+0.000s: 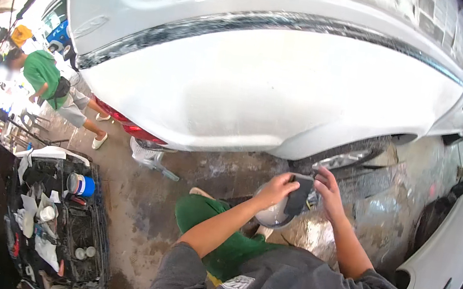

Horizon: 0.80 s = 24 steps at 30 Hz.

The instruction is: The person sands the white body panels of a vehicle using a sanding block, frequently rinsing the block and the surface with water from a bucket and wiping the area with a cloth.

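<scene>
My left hand [276, 191] is closed on a dark grey flat piece [299, 196], which looks like a sheet of sandpaper or a sanding pad; its thumb lies over the piece's left edge. Just right of it is my right hand [329, 192], fingers curved and apart, the tips close to the piece's right edge. Whether they touch it I cannot tell. Below my left hand is a pale round bucket [272, 216], partly covered by my forearm and the piece. Ahead of both hands stands the white side panel of a car [263, 84], wet-looking and patchy.
The car's wheel [348, 158] and red tail light [130, 124] sit low on its side. A white stool [147, 153] is on the wet floor. Left, a cluttered black stand [87, 225] bears a blue can [81, 185]. Another person [43, 74] walks far left. A white car door [445, 263] stands right.
</scene>
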Each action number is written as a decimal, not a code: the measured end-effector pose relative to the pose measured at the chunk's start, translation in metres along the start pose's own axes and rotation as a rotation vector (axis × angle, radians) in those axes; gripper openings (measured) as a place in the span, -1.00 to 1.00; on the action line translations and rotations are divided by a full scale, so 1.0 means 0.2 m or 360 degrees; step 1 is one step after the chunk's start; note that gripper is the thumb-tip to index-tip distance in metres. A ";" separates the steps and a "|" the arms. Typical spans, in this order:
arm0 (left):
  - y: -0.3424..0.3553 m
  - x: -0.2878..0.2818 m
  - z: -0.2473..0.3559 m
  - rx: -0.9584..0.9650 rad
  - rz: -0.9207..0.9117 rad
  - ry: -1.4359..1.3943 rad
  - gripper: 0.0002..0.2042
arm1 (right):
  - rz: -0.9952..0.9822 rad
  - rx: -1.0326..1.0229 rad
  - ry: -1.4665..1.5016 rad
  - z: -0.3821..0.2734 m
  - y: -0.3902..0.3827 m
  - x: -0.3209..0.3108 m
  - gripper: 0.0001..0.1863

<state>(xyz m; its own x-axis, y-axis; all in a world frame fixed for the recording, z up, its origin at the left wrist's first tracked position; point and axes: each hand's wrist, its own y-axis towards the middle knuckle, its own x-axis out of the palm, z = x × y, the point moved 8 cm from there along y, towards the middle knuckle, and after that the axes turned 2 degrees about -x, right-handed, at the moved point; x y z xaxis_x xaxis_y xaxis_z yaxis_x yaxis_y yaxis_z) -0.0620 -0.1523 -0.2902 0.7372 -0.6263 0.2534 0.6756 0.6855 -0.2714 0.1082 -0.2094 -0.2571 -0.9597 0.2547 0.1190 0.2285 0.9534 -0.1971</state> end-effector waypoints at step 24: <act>0.20 -0.16 -0.12 0.0213 0.0414 0.0366 -0.53 | 0.0192 -0.0430 -0.1007 -0.03 -0.01 0.20 -0.45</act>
<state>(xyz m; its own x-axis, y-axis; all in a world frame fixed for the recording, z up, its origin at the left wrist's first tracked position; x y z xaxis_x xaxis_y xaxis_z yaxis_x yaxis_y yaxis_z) -0.0575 -0.1143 -0.3317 0.8761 -0.4813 -0.0274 0.4702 0.8657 -0.1717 0.0704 -0.1996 -0.2466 -0.8171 0.2961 -0.4946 0.2933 0.9522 0.0856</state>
